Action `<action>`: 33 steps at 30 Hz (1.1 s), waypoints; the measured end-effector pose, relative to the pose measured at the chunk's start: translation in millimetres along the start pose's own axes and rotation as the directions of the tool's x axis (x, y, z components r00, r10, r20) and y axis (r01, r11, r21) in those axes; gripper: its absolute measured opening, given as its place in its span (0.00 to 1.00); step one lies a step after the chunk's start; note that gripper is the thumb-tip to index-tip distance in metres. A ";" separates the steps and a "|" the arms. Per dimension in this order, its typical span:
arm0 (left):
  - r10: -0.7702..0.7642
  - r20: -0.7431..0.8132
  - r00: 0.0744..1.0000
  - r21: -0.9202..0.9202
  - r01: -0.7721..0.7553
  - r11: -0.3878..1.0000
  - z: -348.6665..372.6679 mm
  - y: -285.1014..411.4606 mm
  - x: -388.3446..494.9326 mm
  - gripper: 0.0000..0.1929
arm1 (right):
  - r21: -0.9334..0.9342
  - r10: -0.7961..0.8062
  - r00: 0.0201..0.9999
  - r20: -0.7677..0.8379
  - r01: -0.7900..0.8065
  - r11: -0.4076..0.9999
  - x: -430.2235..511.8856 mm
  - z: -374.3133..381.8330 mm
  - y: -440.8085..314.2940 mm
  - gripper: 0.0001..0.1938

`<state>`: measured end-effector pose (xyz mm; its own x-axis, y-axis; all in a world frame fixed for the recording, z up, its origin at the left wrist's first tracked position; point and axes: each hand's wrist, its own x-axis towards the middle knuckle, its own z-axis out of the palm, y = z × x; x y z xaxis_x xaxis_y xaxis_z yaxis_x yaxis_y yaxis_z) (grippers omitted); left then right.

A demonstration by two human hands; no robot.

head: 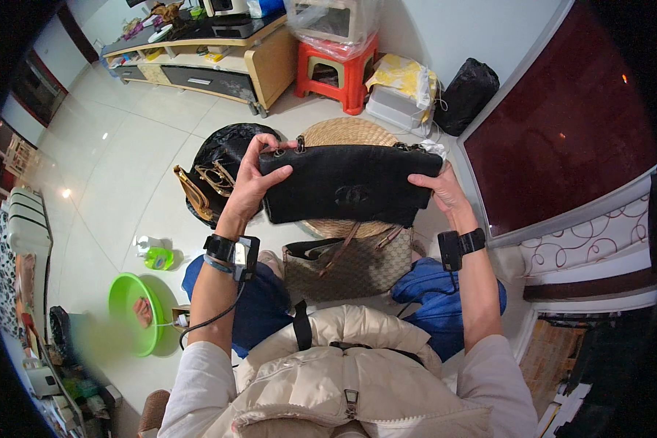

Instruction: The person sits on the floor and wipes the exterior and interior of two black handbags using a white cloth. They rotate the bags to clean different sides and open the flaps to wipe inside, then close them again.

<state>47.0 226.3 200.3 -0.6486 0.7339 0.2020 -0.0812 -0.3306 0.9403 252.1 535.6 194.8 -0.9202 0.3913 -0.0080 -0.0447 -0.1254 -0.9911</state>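
Note:
A black handbag (350, 186) with an emblem on its front is held up by its two upper corners. My left hand (260, 169) grips the left corner beside a metal ring, thumb on the front. My right hand (441, 183) pinches the right corner, where a crumpled white cloth or tissue (433, 148) shows behind the fingers. Behind the bag is a round woven straw cushion (356, 128), partly hidden. A brown patterned handbag (361, 268) with leather straps lies between my knees. To the left stand a black bag (224, 142) and brown bag handles or trim (197, 191).
On the tiled floor at left are a green basin (112, 306) with an orange-pink cloth (142, 312) and a bottle of green liquid (157, 258). Ahead stand a TV cabinet (271, 65), a red plastic stool (336, 76), a lidded storage box (397, 107) and a black plastic bag (468, 96).

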 end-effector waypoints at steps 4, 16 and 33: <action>0.081 0.049 0.996 0.376 -0.093 0.922 -5.1 -14.9 3.9 0.28 | -0.132 -0.068 0.997 -0.031 0.063 0.989 5.7 0.8 17.9 0.26; 0.091 0.118 0.989 0.823 -0.149 0.549 1.2 -31.1 2.3 0.25 | -0.390 -0.081 0.996 0.047 0.093 0.916 7.1 -17.5 23.0 0.40; 0.476 -0.160 0.865 0.887 -0.086 0.454 -32.7 -28.4 -5.8 0.26 | -0.272 -0.180 0.971 0.156 0.217 0.937 17.7 66.4 -10.0 0.20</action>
<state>28.3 212.1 163.4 -0.7205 0.3821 0.5787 0.6902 0.3134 0.6523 210.4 483.3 213.4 -0.9465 0.2600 0.1912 -0.1362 0.2153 -0.9670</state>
